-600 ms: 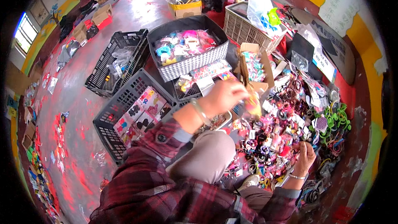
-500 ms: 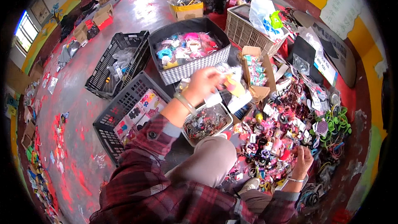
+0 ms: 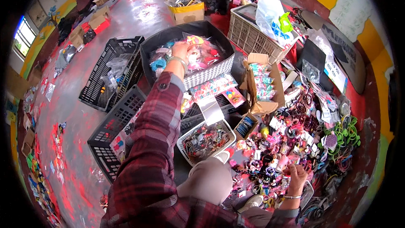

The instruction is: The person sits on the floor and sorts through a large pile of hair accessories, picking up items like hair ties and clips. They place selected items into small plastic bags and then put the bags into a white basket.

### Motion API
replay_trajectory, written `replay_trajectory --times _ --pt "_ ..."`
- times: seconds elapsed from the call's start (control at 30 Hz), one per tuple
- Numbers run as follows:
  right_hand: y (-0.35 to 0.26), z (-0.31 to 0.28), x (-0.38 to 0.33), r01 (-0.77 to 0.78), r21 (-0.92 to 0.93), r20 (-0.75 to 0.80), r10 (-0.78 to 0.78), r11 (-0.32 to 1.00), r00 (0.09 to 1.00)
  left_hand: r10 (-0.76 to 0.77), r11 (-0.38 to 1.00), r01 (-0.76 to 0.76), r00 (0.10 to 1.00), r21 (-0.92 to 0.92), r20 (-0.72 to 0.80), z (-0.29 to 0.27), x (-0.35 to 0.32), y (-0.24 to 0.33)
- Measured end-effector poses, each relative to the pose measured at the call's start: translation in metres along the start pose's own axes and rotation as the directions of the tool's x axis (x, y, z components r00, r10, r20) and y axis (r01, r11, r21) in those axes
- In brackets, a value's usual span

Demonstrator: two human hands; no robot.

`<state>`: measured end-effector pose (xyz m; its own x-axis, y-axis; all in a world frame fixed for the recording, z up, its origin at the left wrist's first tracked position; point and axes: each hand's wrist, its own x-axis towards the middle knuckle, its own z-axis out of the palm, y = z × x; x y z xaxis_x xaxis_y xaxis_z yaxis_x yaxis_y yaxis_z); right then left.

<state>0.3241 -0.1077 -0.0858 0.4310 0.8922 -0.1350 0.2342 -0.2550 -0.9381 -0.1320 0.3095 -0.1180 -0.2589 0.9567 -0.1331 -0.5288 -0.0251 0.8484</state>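
My left hand (image 3: pixel 180 51) reaches over the patterned fabric bin (image 3: pixel 211 68), fingers closed at a small clear packet with a yellow and pink piece (image 3: pixel 195 40). Beneath it the bin holds many bagged trinkets in pink, blue and red. My right hand (image 3: pixel 297 176) hovers low over a large heap of hair ties and small accessories (image 3: pixel 274 152). Its fingers are curled together; whatever may be between them is too small to name. By my knee stands a white basket (image 3: pixel 231 137) full of thin hair bands.
Black plastic crates (image 3: pixel 101 141) stand on the left, with a cardboard box of bagged goods (image 3: pixel 276 82) at centre right. Farther back are a beige crate (image 3: pixel 249 31) and a yellow-banded carton (image 3: pixel 188 16). Green bands (image 3: pixel 341 133) edge the heap. Another person (image 3: pixel 85 0) is far off.
My left hand has moved forward and left with the packet, from above the cardboard box to over the fabric bin. My right hand has shifted slightly down and left, fingers still curled.
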Motion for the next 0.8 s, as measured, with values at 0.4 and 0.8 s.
replay_trajectory --times 0.4,0.8 --pt "0.05 0.018 0.046 -0.233 -0.109 0.067 0.241 0.966 0.968 0.08 0.956 -0.066 0.996 -0.286 0.038 0.022 0.14 -0.096" --pt "0.063 0.019 0.071 -0.196 -0.24 0.129 0.231 0.951 0.964 0.513 0.521 0.011 0.795 0.853 -0.323 0.015 0.166 -0.069"
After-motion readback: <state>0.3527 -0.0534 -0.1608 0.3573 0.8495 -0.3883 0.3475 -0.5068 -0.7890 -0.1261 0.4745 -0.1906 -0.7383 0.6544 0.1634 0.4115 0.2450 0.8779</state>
